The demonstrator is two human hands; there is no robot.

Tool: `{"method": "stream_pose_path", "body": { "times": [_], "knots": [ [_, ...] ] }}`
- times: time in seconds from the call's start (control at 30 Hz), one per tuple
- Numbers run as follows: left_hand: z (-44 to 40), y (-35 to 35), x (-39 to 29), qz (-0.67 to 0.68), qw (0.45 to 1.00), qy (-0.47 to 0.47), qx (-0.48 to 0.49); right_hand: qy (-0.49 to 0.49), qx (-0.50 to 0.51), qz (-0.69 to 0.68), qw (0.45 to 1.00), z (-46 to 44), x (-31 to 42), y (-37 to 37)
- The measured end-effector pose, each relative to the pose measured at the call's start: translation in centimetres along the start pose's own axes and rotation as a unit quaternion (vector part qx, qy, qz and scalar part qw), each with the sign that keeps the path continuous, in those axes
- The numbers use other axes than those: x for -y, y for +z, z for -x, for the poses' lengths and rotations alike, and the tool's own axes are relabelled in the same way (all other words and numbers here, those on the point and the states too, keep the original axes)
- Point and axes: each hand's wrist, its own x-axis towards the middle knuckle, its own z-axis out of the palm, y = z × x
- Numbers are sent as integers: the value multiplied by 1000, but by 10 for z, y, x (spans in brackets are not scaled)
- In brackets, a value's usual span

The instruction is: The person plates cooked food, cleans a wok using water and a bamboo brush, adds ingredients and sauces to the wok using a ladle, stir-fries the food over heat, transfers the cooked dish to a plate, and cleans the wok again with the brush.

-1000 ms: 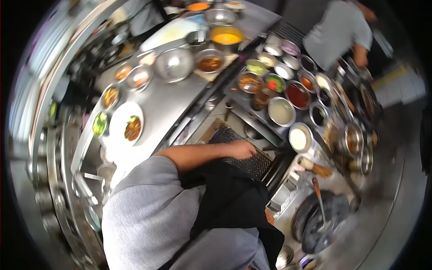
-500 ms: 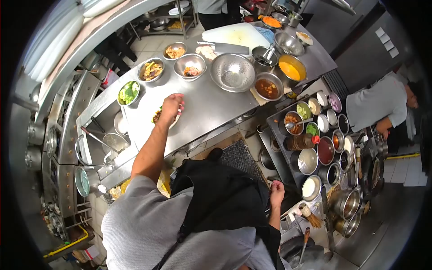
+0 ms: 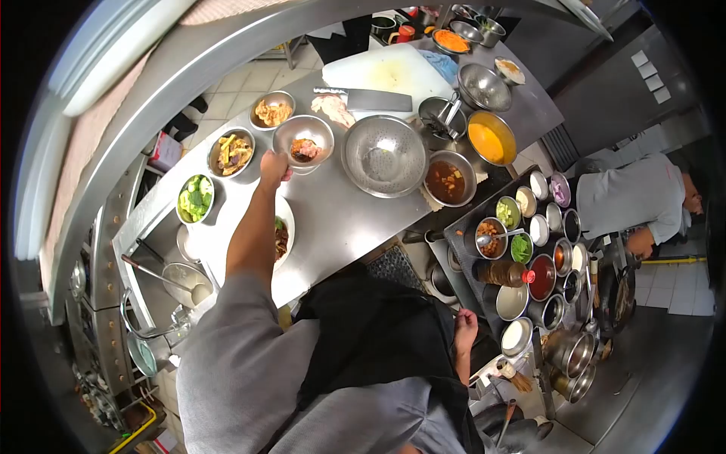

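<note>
My left hand is closed on the near left rim of a small metal bowl with pinkish meat and darker bits in it. Below my left forearm sits a white plate of dark food with some green, partly hidden by the arm. My right hand hangs low by my right side, near the sauce counter, with its fingers curled in and nothing visible in them. Left of the meat bowl stand bowls of fried pieces, eggplant-like strips and broccoli.
A large perforated bowl, a cleaver and a white cutting board are on the steel table. Pots of brown sauce and orange liquid stand farther right. Beyond the seasoning containers, a co-worker bends over the stove.
My left hand has moved forward from above the plate to the meat bowl's rim and taken hold of it. More of the plate shows now. My right hand stays low by my side.
</note>
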Motion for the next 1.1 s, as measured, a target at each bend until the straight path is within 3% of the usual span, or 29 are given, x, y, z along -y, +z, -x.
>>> {"method": "stream_pose_path", "body": {
  "times": [0.07,0.13,0.2,0.23,0.27,0.4,0.5,0.6,0.7,0.73,0.87,1.1],
  "knots": [
    [37,-7,-10,61,997,44,-17,20,8,12,1000,-26,4,-2],
    [46,-22,4,115,988,99,-14,-87,14,114,990,-61,4,-6],
    [71,-35,11,67,991,116,-11,-16,18,60,998,-76,46,7],
    [86,-36,18,79,990,115,-32,-121,16,101,987,-97,42,7],
    [119,-29,8,52,992,114,-8,-116,-9,176,978,-121,38,7],
    [228,-8,-7,56,995,64,52,-191,-21,244,951,-160,102,32],
    [269,20,14,21,994,61,83,-176,-25,289,941,-209,115,40],
    [295,55,37,35,992,42,116,-47,45,402,913,-240,144,51],
    [329,89,30,15,992,25,122,-11,1,468,884,-282,100,70],
    [333,95,36,9,991,19,128,38,35,478,877,-281,109,73],
    [348,113,41,-1,990,2,141,-3,69,492,868,-279,111,80],
    [355,121,35,-15,988,-7,155,-59,30,442,895,-267,117,71]
  ]
}}
